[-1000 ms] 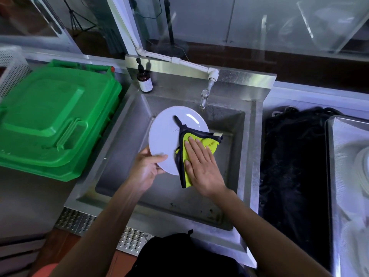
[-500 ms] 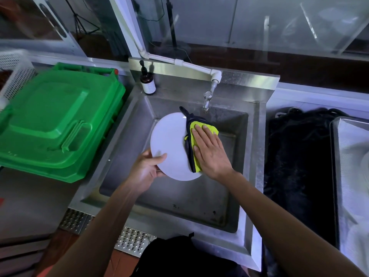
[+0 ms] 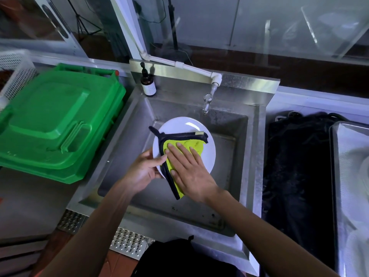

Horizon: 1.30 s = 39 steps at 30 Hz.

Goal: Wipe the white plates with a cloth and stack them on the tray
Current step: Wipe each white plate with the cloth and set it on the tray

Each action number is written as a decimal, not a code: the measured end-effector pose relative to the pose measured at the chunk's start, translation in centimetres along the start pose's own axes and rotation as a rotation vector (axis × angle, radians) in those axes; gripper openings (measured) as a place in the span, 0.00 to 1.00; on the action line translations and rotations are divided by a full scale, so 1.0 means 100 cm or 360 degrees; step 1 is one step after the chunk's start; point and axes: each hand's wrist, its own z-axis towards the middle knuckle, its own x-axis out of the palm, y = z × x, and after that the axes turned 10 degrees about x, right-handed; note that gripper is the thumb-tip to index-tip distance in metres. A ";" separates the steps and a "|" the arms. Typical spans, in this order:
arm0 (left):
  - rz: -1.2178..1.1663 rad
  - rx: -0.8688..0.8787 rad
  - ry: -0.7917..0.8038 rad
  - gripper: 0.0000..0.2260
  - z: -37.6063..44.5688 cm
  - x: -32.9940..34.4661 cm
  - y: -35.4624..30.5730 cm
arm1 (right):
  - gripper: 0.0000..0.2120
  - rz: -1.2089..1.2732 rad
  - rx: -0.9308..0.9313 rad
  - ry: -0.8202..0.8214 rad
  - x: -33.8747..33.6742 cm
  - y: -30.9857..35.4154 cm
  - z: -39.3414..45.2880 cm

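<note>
A round white plate point(image 3: 179, 126) is held tilted over the steel sink point(image 3: 253, 156). My left hand point(image 3: 142, 172) grips its near left rim. A yellow-green cloth with a dark border point(image 3: 191, 143) lies spread on the plate's face, and my right hand point(image 3: 189, 170) presses flat on it with fingers apart. The cloth's lower corner hangs off the plate's near edge. At the far right a metal tray point(image 3: 335, 176) shows pale white shapes, too washed out to tell apart.
A tap point(image 3: 207, 100) on a white pipe hangs over the sink's back wall, just beyond the plate. A brown pump bottle point(image 3: 148, 85) stands on the back left corner. Green plastic lids point(image 3: 54, 124) lie left; a black mat point(image 3: 295, 176) lies right.
The cloth and my right hand have slid from the plate's right side across toward its lower left. The plate has turned a little in my left hand.
</note>
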 end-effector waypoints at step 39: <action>-0.0139 0.0139 -0.0315 0.20 0.006 0.010 0.027 | 0.26 0.0488 0.0704 -0.0064 0.009 0.010 0.021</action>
